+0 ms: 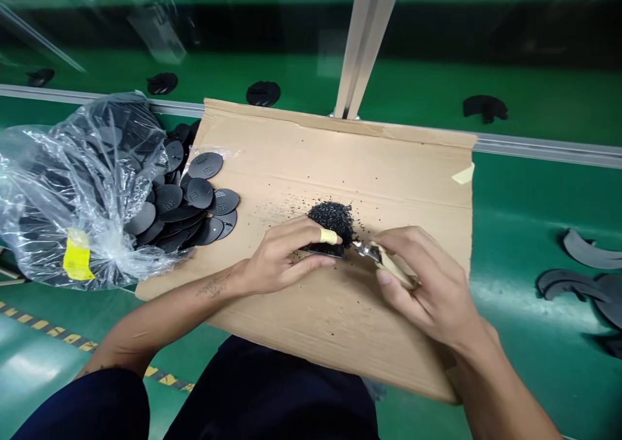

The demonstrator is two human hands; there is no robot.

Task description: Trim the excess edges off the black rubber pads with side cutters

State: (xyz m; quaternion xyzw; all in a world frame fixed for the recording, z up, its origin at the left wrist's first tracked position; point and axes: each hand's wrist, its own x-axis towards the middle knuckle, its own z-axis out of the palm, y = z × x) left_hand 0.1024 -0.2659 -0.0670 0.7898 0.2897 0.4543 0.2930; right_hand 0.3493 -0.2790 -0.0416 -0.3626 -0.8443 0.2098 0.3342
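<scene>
My left hand (296, 253), with pale yellow tape around one finger, pinches a flat black plastic piece (326, 250) between thumb and fingers. Most of that piece is hidden by the fingers. In my right hand (427, 281) is a small pair of nippers (374, 253) with shiny metal jaws and yellowish wrapped handles. Its jaws point at the right end of the piece, slightly apart from it. Just beyond both hands lies a heap of tiny black plastic scraps (331, 221), with loose bits scattered around it on a cardboard sheet (272, 161).
Left on the cardboard are several black oval discs (199, 194), spilling from a clear plastic bag (82, 187) with a yellow label (78, 255). Curved grey-black parts (590, 252) rest on the green surface at right. A metal post (367, 45) rises behind the cardboard.
</scene>
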